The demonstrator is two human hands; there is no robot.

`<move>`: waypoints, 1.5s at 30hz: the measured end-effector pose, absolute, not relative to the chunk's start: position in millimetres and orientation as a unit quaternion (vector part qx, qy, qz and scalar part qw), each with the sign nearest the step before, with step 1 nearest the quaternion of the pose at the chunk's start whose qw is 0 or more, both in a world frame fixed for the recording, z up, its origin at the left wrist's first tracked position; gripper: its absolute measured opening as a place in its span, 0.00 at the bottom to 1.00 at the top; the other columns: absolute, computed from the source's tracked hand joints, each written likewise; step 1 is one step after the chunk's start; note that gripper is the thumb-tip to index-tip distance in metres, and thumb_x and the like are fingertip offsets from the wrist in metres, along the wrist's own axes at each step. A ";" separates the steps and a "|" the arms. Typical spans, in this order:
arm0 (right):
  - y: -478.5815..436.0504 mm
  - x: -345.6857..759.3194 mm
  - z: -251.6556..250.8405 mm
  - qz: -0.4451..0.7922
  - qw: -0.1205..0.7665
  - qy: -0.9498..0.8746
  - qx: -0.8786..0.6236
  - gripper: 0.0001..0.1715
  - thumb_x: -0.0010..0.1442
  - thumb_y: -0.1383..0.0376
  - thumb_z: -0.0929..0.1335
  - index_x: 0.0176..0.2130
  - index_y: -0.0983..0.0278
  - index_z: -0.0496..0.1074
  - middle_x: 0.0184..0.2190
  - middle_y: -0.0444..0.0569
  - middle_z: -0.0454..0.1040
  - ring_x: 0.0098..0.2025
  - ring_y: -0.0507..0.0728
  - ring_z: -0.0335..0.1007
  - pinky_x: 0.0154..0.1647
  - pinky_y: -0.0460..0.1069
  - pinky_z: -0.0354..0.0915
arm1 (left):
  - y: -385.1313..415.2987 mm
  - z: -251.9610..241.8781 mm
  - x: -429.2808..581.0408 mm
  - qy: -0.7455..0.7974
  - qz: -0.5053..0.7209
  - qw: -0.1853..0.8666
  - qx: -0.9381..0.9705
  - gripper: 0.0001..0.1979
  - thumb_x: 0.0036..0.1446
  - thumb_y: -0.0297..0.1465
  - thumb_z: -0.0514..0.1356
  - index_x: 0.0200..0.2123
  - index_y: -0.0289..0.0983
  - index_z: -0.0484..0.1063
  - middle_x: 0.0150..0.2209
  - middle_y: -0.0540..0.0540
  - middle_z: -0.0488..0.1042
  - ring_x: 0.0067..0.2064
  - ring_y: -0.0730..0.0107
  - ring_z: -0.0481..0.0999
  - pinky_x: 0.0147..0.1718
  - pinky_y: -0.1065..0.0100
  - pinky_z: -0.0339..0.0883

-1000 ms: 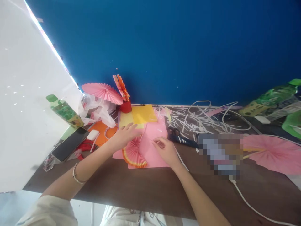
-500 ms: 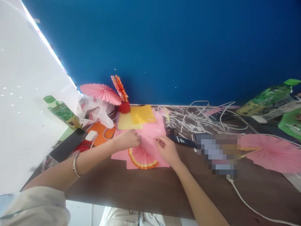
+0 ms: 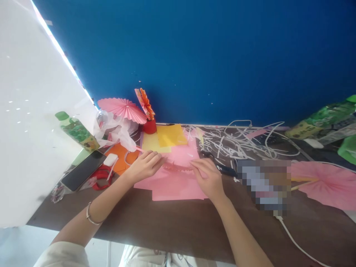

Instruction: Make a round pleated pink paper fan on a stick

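Observation:
Both hands are over stacked pink paper sheets (image 3: 178, 189). Between them a pleated paper fan (image 3: 179, 168) shows nearly edge-on as a thin, toothed pink-orange strip. My left hand (image 3: 148, 163) has its fingers closed together at the fan's left end; their tips are partly hidden. At the right end, my right hand (image 3: 210, 176) pinches the fan between thumb and fingers. Just beyond the hands, a yellow sheet (image 3: 172, 135) overlaps a pale yellow sheet (image 3: 151, 144). Dark-handled scissors (image 3: 225, 170) lie right of my right hand.
At left are a phone (image 3: 83, 170), a white earbud case (image 3: 110, 160), a red tape roll (image 3: 101, 180) and a green bottle (image 3: 78, 131). White paper strips (image 3: 225, 144) litter the back. A blurred-out device (image 3: 263, 185) and a pink paper fan (image 3: 325, 181) lie right.
The fan, spread flat and face-up before, is now turned edge-on between the hands. Both hands have moved to its ends, my right hand shifting right. The view has shifted slightly.

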State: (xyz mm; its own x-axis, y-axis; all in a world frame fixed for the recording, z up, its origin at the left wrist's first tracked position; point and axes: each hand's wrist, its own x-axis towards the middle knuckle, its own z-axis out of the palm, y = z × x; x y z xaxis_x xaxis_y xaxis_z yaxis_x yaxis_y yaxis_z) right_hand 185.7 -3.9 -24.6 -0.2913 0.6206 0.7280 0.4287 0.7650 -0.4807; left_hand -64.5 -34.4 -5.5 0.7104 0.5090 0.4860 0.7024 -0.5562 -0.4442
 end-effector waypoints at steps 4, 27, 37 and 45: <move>-3.5 184.6 -28.0 0.099 0.465 -0.824 -0.310 0.11 0.56 0.72 0.65 0.36 0.60 0.74 0.31 0.48 0.74 0.36 0.55 0.67 0.37 0.53 0.66 | -33.9 -8.6 -65.7 -0.353 -0.147 0.326 -0.865 0.15 0.58 0.22 0.52 0.49 0.32 0.62 0.37 0.43 0.68 0.40 0.66 0.70 0.39 0.62 0.65; -7.4 179.1 -31.7 0.137 0.439 -0.822 -0.335 0.09 0.57 0.70 0.65 0.35 0.60 0.74 0.32 0.48 0.72 0.37 0.56 0.66 0.39 0.53 0.65 | -36.8 -11.7 -67.4 -0.364 -0.141 0.299 -0.871 0.15 0.59 0.22 0.49 0.50 0.33 0.60 0.37 0.42 0.69 0.41 0.65 0.70 0.39 0.62 0.65; -6.4 178.7 -34.2 0.138 0.429 -0.823 -0.345 0.10 0.57 0.69 0.65 0.37 0.60 0.73 0.34 0.49 0.71 0.39 0.56 0.66 0.42 0.54 0.65 | -36.4 -7.4 -67.3 -0.368 -0.126 0.279 -0.878 0.16 0.58 0.21 0.50 0.50 0.34 0.61 0.38 0.42 0.68 0.42 0.65 0.70 0.41 0.62 0.65; -1.1 181.0 -42.2 0.085 0.403 -0.847 -0.337 0.11 0.59 0.68 0.64 0.41 0.60 0.72 0.37 0.51 0.71 0.41 0.57 0.66 0.42 0.55 0.65 | -34.5 -6.1 -69.2 -0.386 -0.108 0.244 -0.883 0.19 0.57 0.18 0.48 0.52 0.37 0.60 0.40 0.40 0.67 0.43 0.64 0.68 0.41 0.62 0.64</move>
State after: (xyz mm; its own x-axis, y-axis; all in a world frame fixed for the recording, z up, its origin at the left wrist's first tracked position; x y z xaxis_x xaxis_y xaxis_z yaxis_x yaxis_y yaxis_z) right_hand 181.0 -1.1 -42.2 -0.4476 0.6385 0.6261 0.5021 0.7588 -0.4149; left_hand -69.2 -34.5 -6.1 0.6788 0.6295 0.3782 0.7343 -0.5832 -0.3472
